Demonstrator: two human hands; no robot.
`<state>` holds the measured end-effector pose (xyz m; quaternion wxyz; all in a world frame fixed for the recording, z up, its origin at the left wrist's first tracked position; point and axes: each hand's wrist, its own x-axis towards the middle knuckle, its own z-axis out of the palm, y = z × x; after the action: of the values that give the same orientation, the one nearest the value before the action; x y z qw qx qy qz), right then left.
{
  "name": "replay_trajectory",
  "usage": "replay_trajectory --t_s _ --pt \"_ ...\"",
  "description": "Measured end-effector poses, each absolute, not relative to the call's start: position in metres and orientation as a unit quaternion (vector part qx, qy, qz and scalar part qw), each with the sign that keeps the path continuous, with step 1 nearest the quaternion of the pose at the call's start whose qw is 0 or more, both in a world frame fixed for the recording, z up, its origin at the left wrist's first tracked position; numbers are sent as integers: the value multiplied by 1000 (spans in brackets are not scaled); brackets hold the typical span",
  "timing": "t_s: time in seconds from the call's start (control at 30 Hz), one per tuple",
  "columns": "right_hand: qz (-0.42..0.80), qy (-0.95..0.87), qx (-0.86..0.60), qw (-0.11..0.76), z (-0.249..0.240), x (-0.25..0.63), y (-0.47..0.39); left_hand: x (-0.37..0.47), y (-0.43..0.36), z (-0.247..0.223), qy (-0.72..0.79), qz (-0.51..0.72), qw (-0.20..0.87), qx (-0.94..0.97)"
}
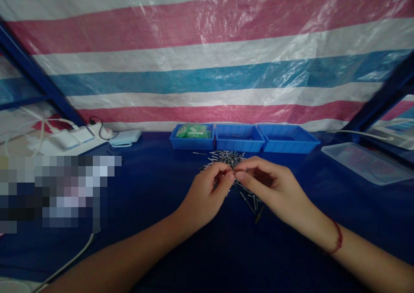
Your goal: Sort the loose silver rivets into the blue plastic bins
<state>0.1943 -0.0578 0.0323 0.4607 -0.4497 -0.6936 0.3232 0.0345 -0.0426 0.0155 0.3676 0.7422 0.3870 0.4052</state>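
Over a pile of thin metal pins (226,155) on the dark blue table, both hands meet at their fingertips. My left hand (207,189) is closed, its thumb and index finger pinched together. Touching it at the tips, my right hand (274,187) is pinched too, with a dark red cord bracelet on the wrist. Whatever lies between the fingertips is too small and hidden to make out. A few pins (255,202) stick out from the pile below my right hand, one with a brownish end.
Behind the pile stand three blue bins: the left bin (192,144) holds green packets, then a middle bin (239,145) and a right bin (289,146). A clear plastic lid (371,163) lies at right. At left are a power strip (87,144), cables and a light blue object (125,138).
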Motion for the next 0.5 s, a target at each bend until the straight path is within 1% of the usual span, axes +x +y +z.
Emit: replay_trajectory --t_s 0.23,0.5 --pt "326 -696 -423 480 33 196 -59 33 -42 17 364 412 301 780" --pt "306 -691 -447 478 33 198 -60 32 -41 17 349 432 271 786"
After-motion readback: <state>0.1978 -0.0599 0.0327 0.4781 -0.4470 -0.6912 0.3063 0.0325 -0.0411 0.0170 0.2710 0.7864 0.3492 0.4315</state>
